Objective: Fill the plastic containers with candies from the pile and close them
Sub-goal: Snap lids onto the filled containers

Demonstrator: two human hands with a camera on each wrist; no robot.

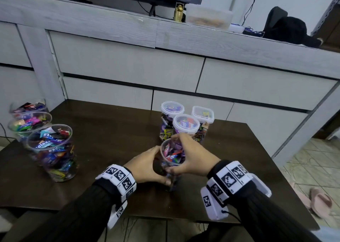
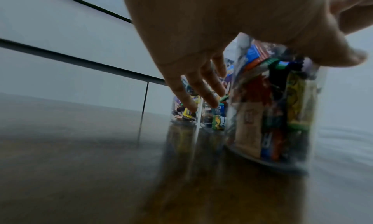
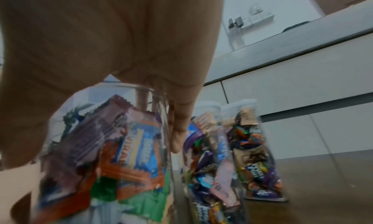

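Holding an open, lidless container w/ both hands at desk centre, near front edge. Container upright, long axis vertical, base on the desk; filled w/ wrapped candies to approx. the rim.

Left hand: grip wraps the container's left wall, thumb low across the near side, fingers round the far side. Right hand: grip curls over the rim from the right, fingers on the far edge, thumb on the near wall. So both grips are closed round the same container; neither is free. Wrist views agree: left hand above and around the clear wall, right hand draped over the rim.

Key relation: container sits between the hands, right hand higher (at the mouth), left lower (at the body). Judgement: right hand is better placed to fetch and seat a lid while left steadies. No loose lid visible in any view; cannot tell where it is.

Just behind, touching or nearly so: three lidded containers, full, clustered. Far left of desk: three open containers, full, lids off. Judgement: filling looks done or close to it; closing is about half done.

Behind the desk: grey cabinet w/ drawers.
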